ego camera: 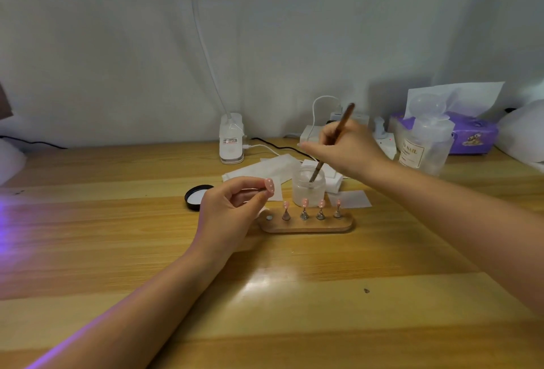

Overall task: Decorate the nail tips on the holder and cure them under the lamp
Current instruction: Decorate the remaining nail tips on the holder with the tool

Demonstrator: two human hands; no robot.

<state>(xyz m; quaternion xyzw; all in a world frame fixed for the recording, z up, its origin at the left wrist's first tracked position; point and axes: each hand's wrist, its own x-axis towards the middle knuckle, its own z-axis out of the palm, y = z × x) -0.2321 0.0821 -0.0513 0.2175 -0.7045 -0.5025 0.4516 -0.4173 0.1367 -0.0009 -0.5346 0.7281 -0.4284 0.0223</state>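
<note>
Pink with white dots, the small oval nail tip is pinched in the left hand's grip, raised just left of the oblong wooden holder. The right hand grips a thin brown brush, its tip dipped in the frosted open jar just beyond the holder. Four pink tips on metal stands sit along the holder. A black round lid lies left of the jar, white paper wipes behind. On the pale wooden surface, far back, stand a white lamp base and purple tissue box against a grey cloth backdrop.
</note>
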